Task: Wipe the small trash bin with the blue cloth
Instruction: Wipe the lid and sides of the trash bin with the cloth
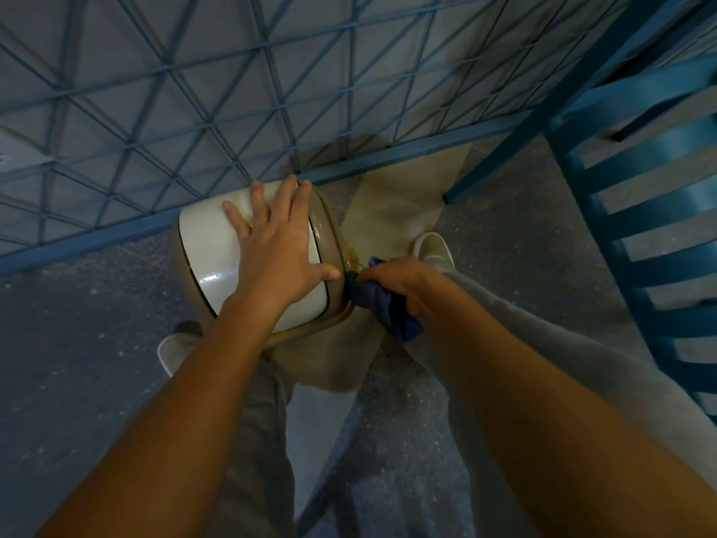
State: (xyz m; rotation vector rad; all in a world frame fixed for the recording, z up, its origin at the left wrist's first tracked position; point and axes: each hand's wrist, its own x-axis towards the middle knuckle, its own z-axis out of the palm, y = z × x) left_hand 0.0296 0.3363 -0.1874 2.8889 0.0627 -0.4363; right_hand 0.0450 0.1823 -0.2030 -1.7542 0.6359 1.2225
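The small trash bin (211, 242) stands on the floor in front of me, with a glossy white lid and a tan rim and body. My left hand (277, 244) lies flat on the lid, fingers spread, thumb at the rim. My right hand (395, 279) is closed around a bunched dark blue cloth (382, 304) and presses it against the bin's right side just under the rim. Most of the bin's body is hidden below the lid and my arms.
A blue metal lattice fence (232, 91) runs right behind the bin. A blue slatted chair (652, 211) stands at the right, one leg close to the bin. My feet in pale shoes (432, 246) flank the bin on the speckled grey floor (77, 343).
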